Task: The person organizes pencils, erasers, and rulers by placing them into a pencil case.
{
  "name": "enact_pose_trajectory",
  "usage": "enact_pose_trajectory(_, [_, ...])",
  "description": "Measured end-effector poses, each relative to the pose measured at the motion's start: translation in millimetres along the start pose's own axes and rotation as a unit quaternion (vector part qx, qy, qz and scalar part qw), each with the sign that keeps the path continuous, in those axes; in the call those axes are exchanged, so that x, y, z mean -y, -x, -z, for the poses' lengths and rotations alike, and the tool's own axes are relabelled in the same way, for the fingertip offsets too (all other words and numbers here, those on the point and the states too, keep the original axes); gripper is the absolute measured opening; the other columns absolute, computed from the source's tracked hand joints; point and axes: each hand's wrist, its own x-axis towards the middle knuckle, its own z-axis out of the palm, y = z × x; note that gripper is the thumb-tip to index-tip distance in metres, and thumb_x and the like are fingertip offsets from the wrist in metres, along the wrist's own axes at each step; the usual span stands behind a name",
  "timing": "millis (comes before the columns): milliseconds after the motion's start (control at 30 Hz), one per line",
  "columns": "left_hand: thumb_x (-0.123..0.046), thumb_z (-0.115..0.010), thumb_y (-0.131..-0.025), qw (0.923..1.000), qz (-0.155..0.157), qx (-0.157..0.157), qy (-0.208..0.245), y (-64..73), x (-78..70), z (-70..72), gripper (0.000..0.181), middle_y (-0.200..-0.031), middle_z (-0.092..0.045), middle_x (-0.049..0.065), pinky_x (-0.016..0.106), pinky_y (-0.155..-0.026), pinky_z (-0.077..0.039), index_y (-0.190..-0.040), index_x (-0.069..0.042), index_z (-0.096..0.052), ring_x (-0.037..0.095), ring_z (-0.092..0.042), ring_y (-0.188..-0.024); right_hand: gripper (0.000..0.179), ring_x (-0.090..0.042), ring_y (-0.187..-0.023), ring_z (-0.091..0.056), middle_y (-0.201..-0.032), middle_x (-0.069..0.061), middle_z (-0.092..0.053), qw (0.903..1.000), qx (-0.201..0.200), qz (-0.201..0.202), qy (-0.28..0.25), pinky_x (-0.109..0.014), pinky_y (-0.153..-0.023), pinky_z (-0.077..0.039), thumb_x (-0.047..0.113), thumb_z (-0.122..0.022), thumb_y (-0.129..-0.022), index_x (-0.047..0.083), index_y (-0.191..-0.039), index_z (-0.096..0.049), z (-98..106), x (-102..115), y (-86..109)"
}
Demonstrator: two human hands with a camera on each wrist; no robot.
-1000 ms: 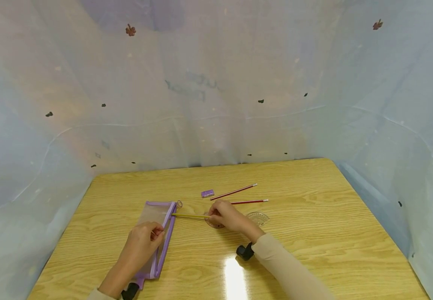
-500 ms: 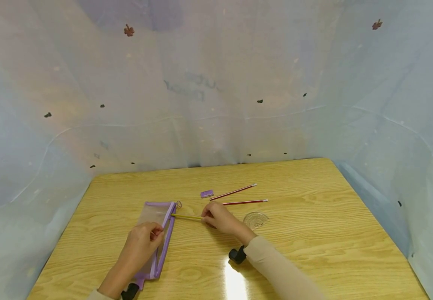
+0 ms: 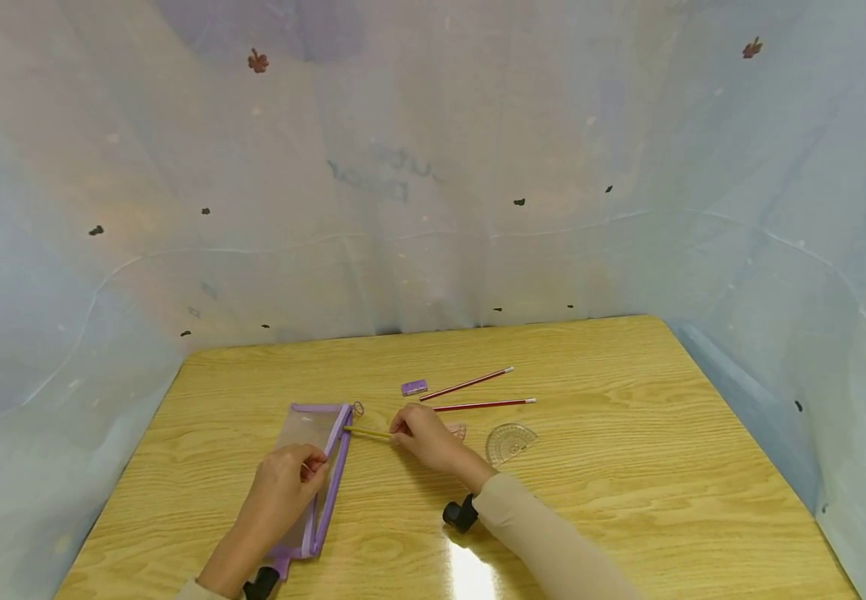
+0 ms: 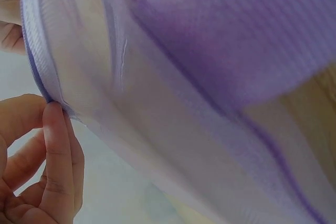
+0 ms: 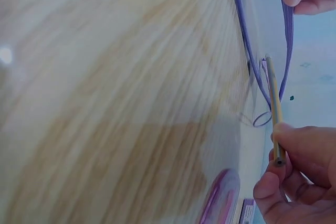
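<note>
A see-through pencil case (image 3: 308, 427) with purple edges lies on the left of the table, its zip side parted. My left hand (image 3: 286, 483) pinches one edge of that opening between thumb and fingers, plain in the left wrist view, where the mesh (image 4: 157, 129) fills much of the frame. To the right, my right hand (image 3: 433, 437) pinches a yellow pencil (image 3: 368, 432) near its right end. The pencil's far end reaches in between the purple edges of the opening, as the right wrist view shows. A zip ring (image 3: 358, 408) sits at the case's far corner.
Two red pencils (image 3: 466, 383) lie beyond my right hand, beside a purple eraser (image 3: 413, 387). A clear protractor (image 3: 511, 442) rests right of the wrist. A pinkish protractor (image 3: 458, 430) is partly hidden behind the hand. A curtain (image 3: 433, 250) hangs behind the table.
My right hand has moved left toward the case, and less of the yellow pencil shows outside the opening. More of the protractors is uncovered. The left hand has stayed in place.
</note>
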Motion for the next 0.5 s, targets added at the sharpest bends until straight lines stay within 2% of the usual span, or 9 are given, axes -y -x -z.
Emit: enact_pose_trajectory(500, [0.006,-0.08,-0.077,1.0,-0.001,-0.005,0.0,-1.4,1.8,1.7,0.014,-0.07,-0.063,-0.002,0.017,-0.051,-0.049,-0.081,-0.003,-0.071,0.004,-0.056,-0.059,0.004,-0.008,-0.077,-0.051,-0.088,-0.003,-0.058,0.9997,-0.015,-0.006,-0.017,-0.019,-0.068,-0.046,0.002,-0.066,-0.095,0.0,-0.092,-0.068,-15,6,-10.3])
